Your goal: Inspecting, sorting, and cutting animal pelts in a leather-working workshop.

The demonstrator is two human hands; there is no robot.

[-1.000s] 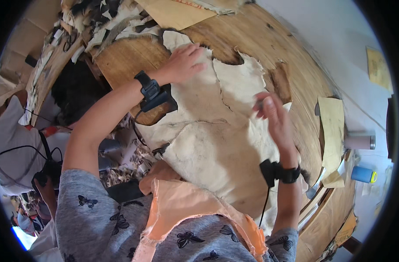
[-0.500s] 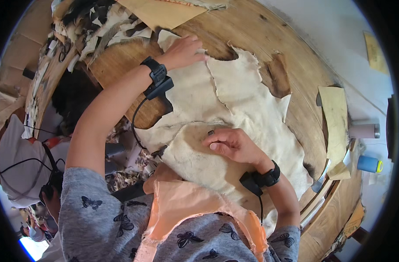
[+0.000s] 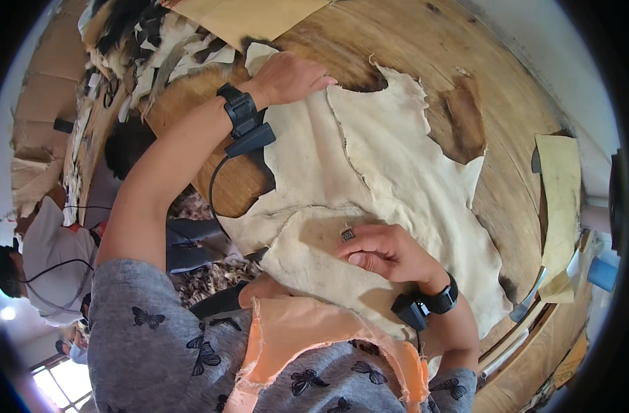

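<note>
A large pale hide (image 3: 390,158), ragged at its edges and crossed by stitched seams, is spread over the wooden table and reaches down to my lap. At its far edge my left hand (image 3: 292,77) is closed, fingers bent down at the upper end of the long seam, gripping the hide there. My right hand (image 3: 388,253) is curled above the near part of the hide, thumb against the bent fingers. A small dark dotted metal piece (image 3: 347,235), perhaps a thimble or ring, shows at its fingers. Whatever else it holds is too small to see.
Fur scraps (image 3: 166,48) lie piled at the far left, beside a yellowish sheet (image 3: 249,17). Strips of tan sheet (image 3: 558,199) and a blue spool-like cylinder (image 3: 602,274) lie at the right. Another person (image 3: 56,255) sits at the left.
My view has shifted, so the scene sits differently. My left hand's fingers, flatter before, are now bent down at the hide's edge. My right hand stays curled over the hide.
</note>
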